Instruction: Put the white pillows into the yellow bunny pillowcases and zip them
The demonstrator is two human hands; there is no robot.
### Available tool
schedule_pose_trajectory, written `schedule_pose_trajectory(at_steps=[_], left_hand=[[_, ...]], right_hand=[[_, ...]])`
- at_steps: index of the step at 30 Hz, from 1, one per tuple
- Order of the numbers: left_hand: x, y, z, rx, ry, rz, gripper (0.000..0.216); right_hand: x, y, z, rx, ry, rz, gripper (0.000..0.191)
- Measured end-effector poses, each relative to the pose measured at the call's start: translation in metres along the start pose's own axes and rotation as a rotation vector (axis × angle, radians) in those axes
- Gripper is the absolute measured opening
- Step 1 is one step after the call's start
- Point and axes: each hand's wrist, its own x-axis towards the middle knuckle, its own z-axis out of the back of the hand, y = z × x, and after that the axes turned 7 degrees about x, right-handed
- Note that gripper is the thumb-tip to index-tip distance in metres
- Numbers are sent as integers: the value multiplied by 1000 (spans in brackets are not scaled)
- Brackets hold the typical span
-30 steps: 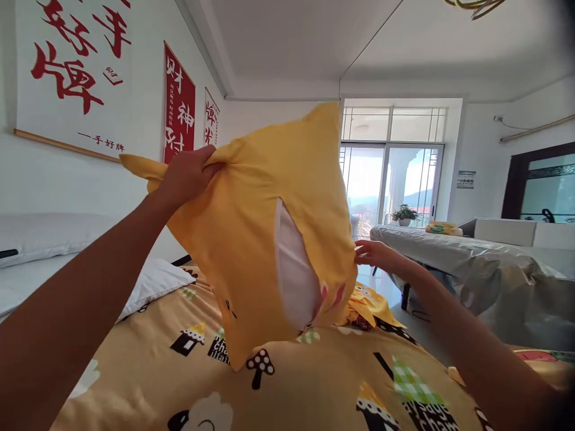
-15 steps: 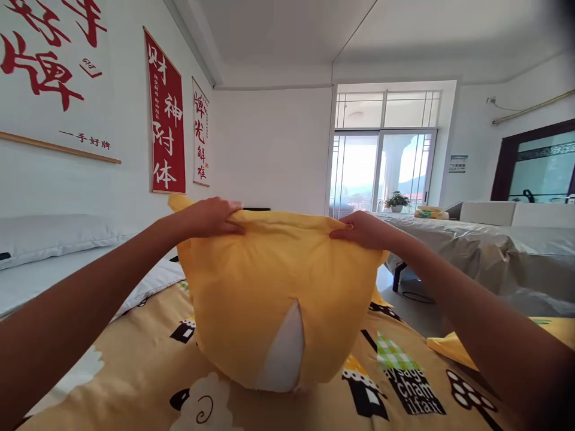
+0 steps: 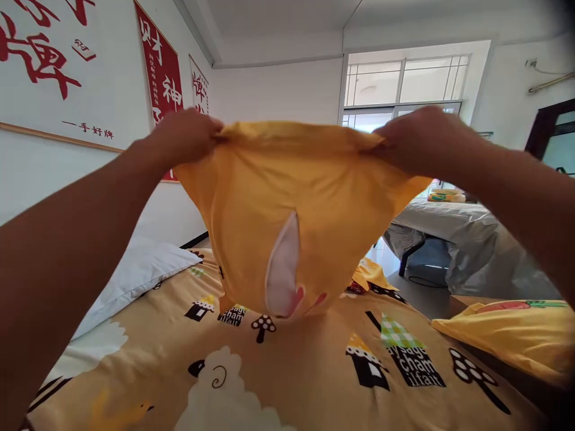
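A yellow pillow in its pillowcase (image 3: 251, 197) hangs in front of me, held up by its top edge. Through a slit in the yellow cloth shows the white pillow inside (image 3: 284, 269). My left hand (image 3: 191, 137) is closed on the upper left of the case, and my right hand (image 3: 420, 137) grips the upper right. The cloth sags between them, and its lower end hangs just over a tan bedsheet (image 3: 309, 365) printed with sheep, houses and mushrooms. Small pink marks show near the bottom of the case.
A white pillow (image 3: 139, 275) lies on the bed at left. At right rests another yellow pillow (image 3: 516, 335) with a carrot print. Behind stands a table under a plastic cover (image 3: 480, 245), with a yellow packet (image 3: 447, 196) on it. Banners hang on the left wall.
Both hands have risen, lifting the yellow pillowcase higher off the bed and moving farther apart. The view has tilted downward and more of the bedsheet shows.
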Motion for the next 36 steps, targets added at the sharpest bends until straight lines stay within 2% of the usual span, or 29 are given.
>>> schedule_pose_trajectory(at_steps=[1,2,3,4,5,7,8,10,12,13,14,15,17,18,20,23,26,28,30,33,35,36], left_hand=[[5,2,9,21,-142,78,42],[5,2,14,39,-254,128,41],[3,2,15,58,-301,124,38],[-1,0,12,80,-272,69,34],[-6,-1,7,109,-194,-12,30],[-14,-3,-5,174,-35,-168,27],[-15,-3,-10,196,-4,-206,26],[-15,0,-15,192,-71,-159,25],[-13,3,-16,133,-214,-31,25],[-13,4,-17,93,-277,27,25],[-14,5,-19,57,-304,52,25],[-15,5,-23,35,-285,38,25],[-18,6,-31,32,-160,-40,26],[-18,7,-34,38,-101,-63,27],[-14,10,-34,28,-81,-25,30],[-1,9,-20,-61,-147,64,36],[2,-17,3,-163,-212,42,45],[-1,-49,15,-269,-283,-21,51],[-5,-85,18,-360,-278,-119,56],[-1,-125,8,-379,-155,-173,48],[3,-135,-5,-365,-123,-134,29],[3,-135,-11,-366,-134,-113,22]], right_hand=[[5,1,7,-21,-196,12,29],[6,2,8,-25,-306,3,34],[4,5,5,-24,-323,-15,37],[1,8,-2,-23,-270,-38,37],[-2,11,-11,-25,-158,-47,33],[-3,12,-26,-63,83,-6,25],[-1,11,-30,-106,137,28,22],[4,7,-28,-200,91,47,18],[4,6,-25,-237,-92,-30,17],[2,8,-26,-219,-152,-76,19],[-1,11,-31,-185,-149,-101,20],[-5,14,-38,-146,-99,-104,20],[-7,17,-53,-99,79,-60,14],[-5,16,-59,-91,116,-40,12],[5,8,-61,-88,27,-40,13],[27,-2,-44,-21,-155,-23,23],[39,11,-29,83,-215,-6,34],[41,33,-28,72,-179,-77,39],[44,58,-30,35,-136,-145,43],[42,78,-28,122,-194,-121,46],[25,70,-28,264,-247,-122,42],[8,61,-33,367,-237,-124,51]])
